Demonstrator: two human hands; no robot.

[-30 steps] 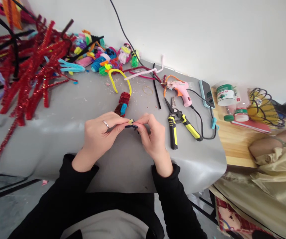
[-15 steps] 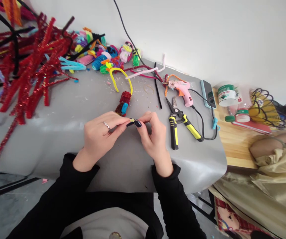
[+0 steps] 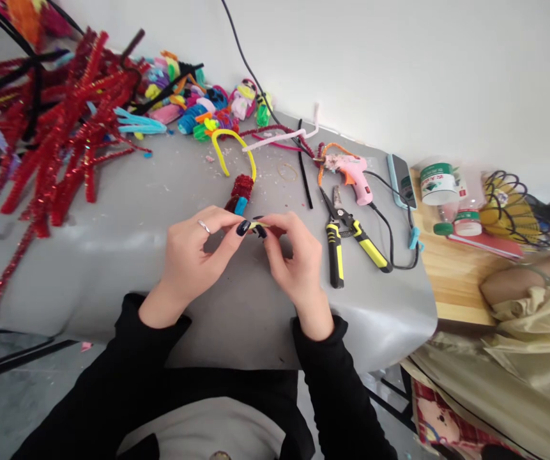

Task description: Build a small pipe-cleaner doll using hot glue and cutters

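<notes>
Since half-second ago, left hand (image 3: pixel 193 259) thumb shifts up over small yellow piece (image 3: pixel 254 226). Both hands pinch piece mid-surface, right hand (image 3: pixel 294 259) opposite, just near of red bundle (image 3: pixel 239 193). Keep fingertips close, twist in small turns, steady wrists on grey surface (image 3: pixel 112 255).

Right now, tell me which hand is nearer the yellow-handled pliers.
Right. The right hand sits just beside the yellow-handled pliers, which lie on the grey table on its outer side. The left hand is farther off, beyond the right hand.
</notes>
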